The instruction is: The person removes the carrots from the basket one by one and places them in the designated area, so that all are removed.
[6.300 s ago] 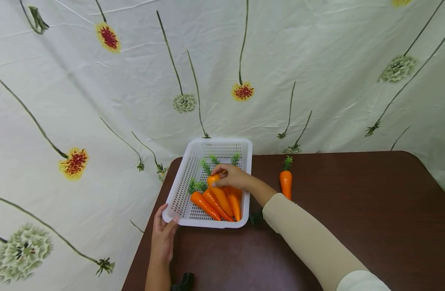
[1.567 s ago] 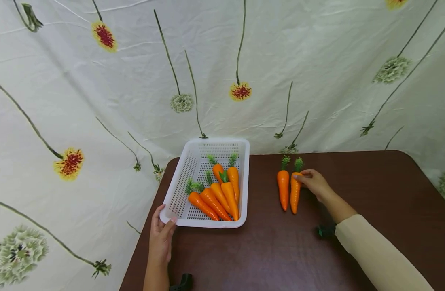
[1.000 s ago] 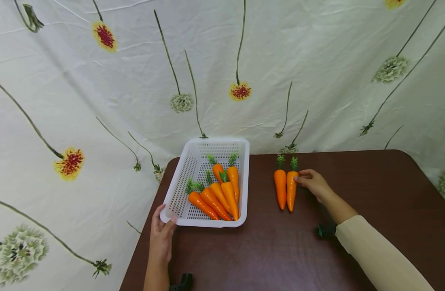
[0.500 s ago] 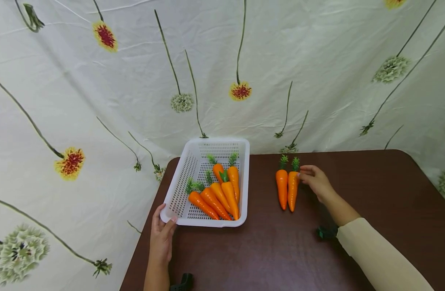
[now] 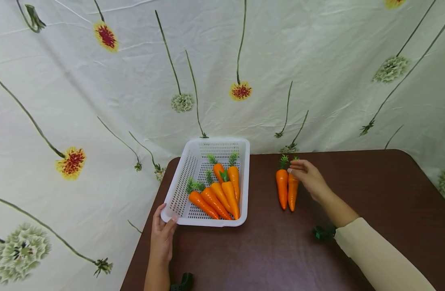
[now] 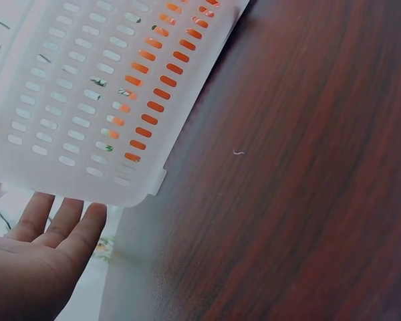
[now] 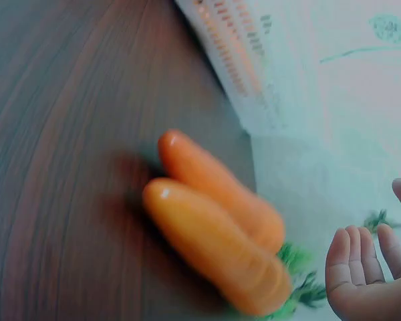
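My left hand (image 5: 162, 234) holds the near left corner of a white perforated plastic basket (image 5: 204, 222), thumb on the rim and fingers along the outside. In the left wrist view, the fingers (image 6: 80, 231) reach the basket's side (image 6: 87, 174). Several orange carrots (image 5: 203, 204) with green tops lie in the basket. To its right, two more carrots lie side by side on the table: a left one (image 5: 282, 189) and a right one (image 5: 292, 196). Over the right one's top hovers my right hand (image 5: 310, 178), hiding part of it. The right wrist view shows that hand with nothing in its fingers.
The dark brown table (image 5: 371, 194) extends to the right of the carrots. Behind it hangs a pale cloth (image 5: 215, 60) printed with flowers. The basket stands near the table's left edge.
A carrot from the basket now lies beside the one on the table. The right hand pushed the pair slightly left, then let go and shifted up over the tops. Left hand stays put.
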Demonstrator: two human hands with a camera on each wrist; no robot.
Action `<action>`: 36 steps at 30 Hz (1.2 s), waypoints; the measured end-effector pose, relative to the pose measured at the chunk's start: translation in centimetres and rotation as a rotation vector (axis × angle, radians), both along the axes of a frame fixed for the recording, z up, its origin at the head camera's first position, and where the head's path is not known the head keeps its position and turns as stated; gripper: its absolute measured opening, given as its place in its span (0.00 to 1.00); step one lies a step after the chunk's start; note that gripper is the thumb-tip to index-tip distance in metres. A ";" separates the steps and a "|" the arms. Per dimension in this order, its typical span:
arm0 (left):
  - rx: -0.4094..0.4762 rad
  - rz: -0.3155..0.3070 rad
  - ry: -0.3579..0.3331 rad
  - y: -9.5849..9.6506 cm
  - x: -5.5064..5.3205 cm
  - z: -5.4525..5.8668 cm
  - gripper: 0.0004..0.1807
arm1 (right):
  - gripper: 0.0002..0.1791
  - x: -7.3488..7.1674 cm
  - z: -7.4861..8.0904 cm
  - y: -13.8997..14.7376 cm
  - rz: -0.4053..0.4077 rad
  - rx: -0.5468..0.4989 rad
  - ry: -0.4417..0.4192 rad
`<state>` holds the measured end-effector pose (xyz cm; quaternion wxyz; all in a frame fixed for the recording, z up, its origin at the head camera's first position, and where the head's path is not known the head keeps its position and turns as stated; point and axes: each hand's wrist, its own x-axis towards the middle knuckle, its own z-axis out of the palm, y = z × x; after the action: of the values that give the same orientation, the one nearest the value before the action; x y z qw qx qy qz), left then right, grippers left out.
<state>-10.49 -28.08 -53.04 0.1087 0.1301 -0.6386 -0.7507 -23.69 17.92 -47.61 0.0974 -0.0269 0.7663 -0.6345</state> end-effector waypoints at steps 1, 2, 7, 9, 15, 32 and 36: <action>0.000 0.001 0.002 0.0 0.0 0.0 0.32 | 0.35 0.1 0.2 -0.2 0.008 -0.001 0.004; -0.001 0.003 0.002 0.0 0.0 0.0 0.32 | 0.35 0.2 0.4 -0.5 0.018 -0.010 0.007; -0.009 0.003 -0.003 0.0 0.0 0.1 0.32 | 0.32 0.5 1.3 -1.6 0.071 -0.036 0.018; -0.017 0.000 -0.008 0.0 0.0 0.1 0.32 | 0.31 0.7 1.6 -2.1 0.096 -0.039 0.023; -0.049 -0.006 -0.023 -0.1 0.1 0.0 0.33 | 0.28 1.1 2.3 -4.0 0.161 -0.052 0.035; -0.059 -0.015 -0.015 0.2 0.4 0.1 0.33 | 0.28 2.1 2.4 -9.5 0.294 -0.159 0.025; -0.108 -0.029 -0.043 0.1 0.4 0.1 0.32 | 0.28 2.1 2.2 -10.7 0.324 -0.169 0.038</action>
<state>-10.11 -27.97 -52.95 0.0910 0.1307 -0.6823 -0.7135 -21.56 7.19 -45.39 0.1813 -0.1701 0.6974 -0.6722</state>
